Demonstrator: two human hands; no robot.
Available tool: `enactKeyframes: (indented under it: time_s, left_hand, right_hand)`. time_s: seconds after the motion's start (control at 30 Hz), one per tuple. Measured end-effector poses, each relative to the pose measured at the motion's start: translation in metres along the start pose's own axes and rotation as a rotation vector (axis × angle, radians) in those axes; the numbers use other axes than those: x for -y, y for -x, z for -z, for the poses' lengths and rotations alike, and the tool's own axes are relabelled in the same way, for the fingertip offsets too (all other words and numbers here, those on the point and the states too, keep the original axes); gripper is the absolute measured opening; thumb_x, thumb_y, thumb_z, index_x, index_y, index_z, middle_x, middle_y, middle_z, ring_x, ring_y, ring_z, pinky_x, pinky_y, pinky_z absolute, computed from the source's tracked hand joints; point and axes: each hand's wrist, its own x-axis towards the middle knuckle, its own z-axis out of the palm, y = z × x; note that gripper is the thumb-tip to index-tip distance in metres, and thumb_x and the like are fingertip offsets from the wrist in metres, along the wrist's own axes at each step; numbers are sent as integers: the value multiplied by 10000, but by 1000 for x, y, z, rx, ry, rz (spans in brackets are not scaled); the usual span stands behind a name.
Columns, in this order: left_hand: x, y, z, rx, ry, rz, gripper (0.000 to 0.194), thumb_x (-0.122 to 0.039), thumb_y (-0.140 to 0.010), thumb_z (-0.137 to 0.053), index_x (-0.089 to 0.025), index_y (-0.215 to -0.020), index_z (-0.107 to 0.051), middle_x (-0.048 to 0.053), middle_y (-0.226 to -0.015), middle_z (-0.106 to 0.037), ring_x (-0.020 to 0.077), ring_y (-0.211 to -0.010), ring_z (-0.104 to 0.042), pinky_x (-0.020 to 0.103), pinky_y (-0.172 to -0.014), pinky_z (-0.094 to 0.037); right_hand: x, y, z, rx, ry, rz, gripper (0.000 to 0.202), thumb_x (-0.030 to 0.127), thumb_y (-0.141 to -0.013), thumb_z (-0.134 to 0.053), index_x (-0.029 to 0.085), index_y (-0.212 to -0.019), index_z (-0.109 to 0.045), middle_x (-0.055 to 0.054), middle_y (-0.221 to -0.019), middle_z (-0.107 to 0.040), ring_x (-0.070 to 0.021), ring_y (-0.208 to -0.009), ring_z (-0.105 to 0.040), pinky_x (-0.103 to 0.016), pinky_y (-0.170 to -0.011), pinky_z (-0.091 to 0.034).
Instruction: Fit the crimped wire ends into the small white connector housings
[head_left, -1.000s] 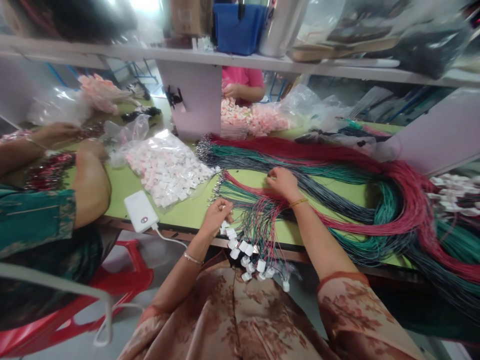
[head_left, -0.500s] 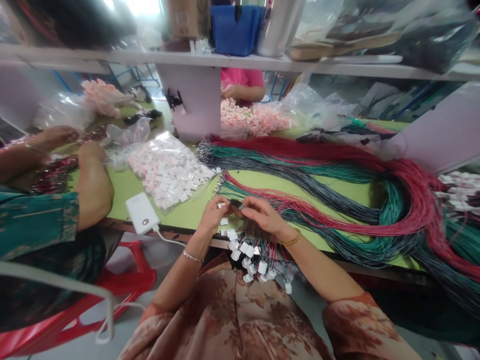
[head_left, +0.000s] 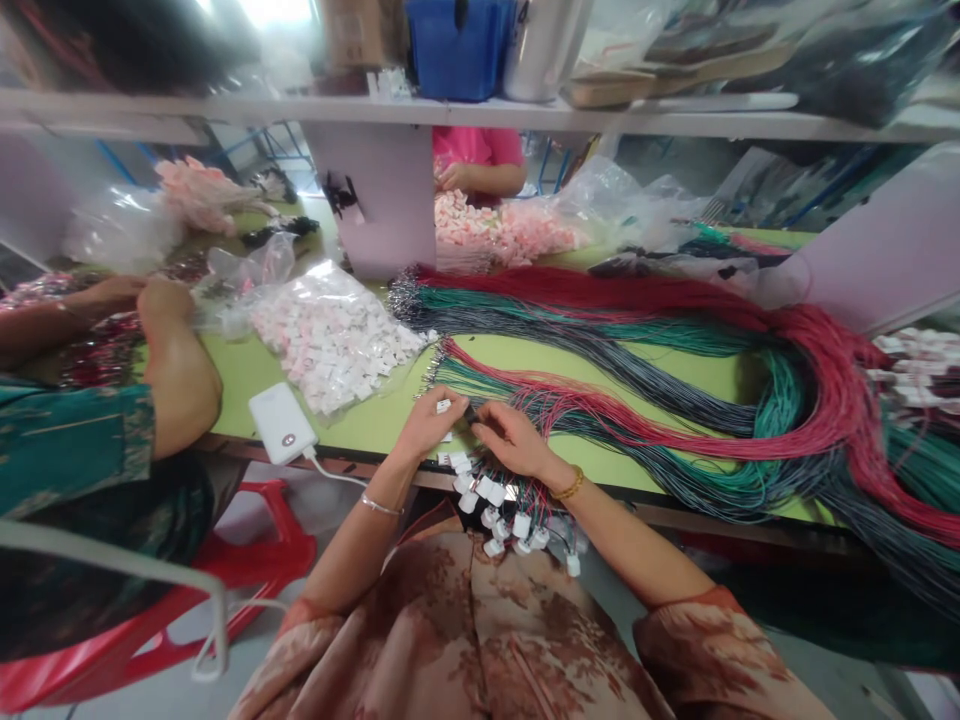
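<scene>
My left hand point(head_left: 426, 428) is closed, its thumb and fingers pinching a white plastic connector point(head_left: 444, 406). Close beside it, my right hand point(head_left: 511, 440) pinches a small dark piece point(head_left: 470, 412), too blurred to tell its kind. The fingertips of both hands almost meet over the table's front edge. Below them hang several white connectors point(head_left: 491, 490) on thin red, green and black wires. Just beyond my hands lie the metal-tipped ends of a loose wire bundle point(head_left: 435, 368), with red, green and dark strands running off to the right.
A clear bag of white connectors point(head_left: 330, 340) lies left of the wires, behind a white power bank point(head_left: 283, 424) with a cable. Thick wire bundles point(head_left: 821, 400) curve along the right. A co-worker's arm point(head_left: 176, 350) rests at left, near a red stool point(head_left: 262, 540). A shelf point(head_left: 465, 112) crosses above.
My right hand has drawn slightly left and its fingers have curled closer to the left hand. Less of the dark piece shows between them. The whole view has shifted slightly.
</scene>
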Motion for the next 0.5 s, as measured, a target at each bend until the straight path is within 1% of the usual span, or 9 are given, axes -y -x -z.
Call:
enactKeyframes:
  time_s: [0.1,0.17,0.23,0.3,0.33,0.4,0.47,0.5]
  left_hand:
    - [-2,-1,1,24,-190,-105,153,-291,-742,-676,-177,-659,-616,-8,-668,-607,141,-690,-525,258,-696,-408]
    - [-1,-3,0,-10,-234,-144,137,-270,-737,-669,-181,-652,-611,-8,-664,-604,148,-698,-526,267,-711,-407]
    - [2,-4,-2,-34,-173,-130,162,-302,-732,-683,-184,-655,-603,-14,-620,-571,139,-637,-500,261,-658,-397]
    - [6,-4,-4,-37,-22,-59,224,-367,-740,-685,-187,-661,-579,-27,-565,-518,121,-550,-450,247,-578,-366]
    - [8,-4,-5,-33,43,-23,250,-395,-749,-679,-189,-666,-564,-33,-545,-497,113,-515,-427,242,-549,-347]
    - [9,-3,-6,-24,78,5,261,-412,-763,-668,-191,-685,-555,-38,-529,-491,106,-484,-411,237,-527,-329]
    - [6,-2,-7,-17,-2,-34,226,-385,-765,-673,-190,-704,-575,-34,-538,-517,109,-490,-422,239,-534,-331]
    - [4,-1,-7,-19,-54,-69,203,-365,-762,-678,-191,-706,-589,-31,-547,-531,113,-503,-431,242,-547,-338]
  right_hand:
    - [-3,1,-4,-9,44,-2,166,323,-891,-505,205,-781,-468,-6,-710,-509,-156,-659,-447,-282,-620,-333]
    - [-4,2,-7,-20,76,-3,162,324,-893,-509,203,-789,-484,-17,-722,-530,-166,-672,-468,-292,-633,-349]
    - [-4,4,-7,-23,102,18,136,315,-893,-515,200,-820,-511,-35,-756,-566,-177,-699,-499,-303,-655,-373]
    - [0,5,-2,-34,117,60,105,300,-893,-516,199,-880,-543,-57,-822,-610,-187,-738,-534,-313,-691,-402]
    - [4,6,2,-60,115,79,106,295,-899,-510,200,-906,-557,-66,-851,-627,-189,-755,-549,-317,-708,-414]
    - [10,3,12,-179,103,81,132,300,-916,-488,203,-920,-577,-77,-883,-647,-191,-781,-569,-321,-735,-428]
    - [14,-6,21,-304,96,23,164,330,-923,-490,203,-900,-591,-80,-877,-661,-192,-793,-575,-320,-742,-429]
    - [13,-13,25,-320,89,-21,179,354,-915,-508,201,-887,-596,-76,-855,-665,-190,-783,-573,-316,-732,-428]
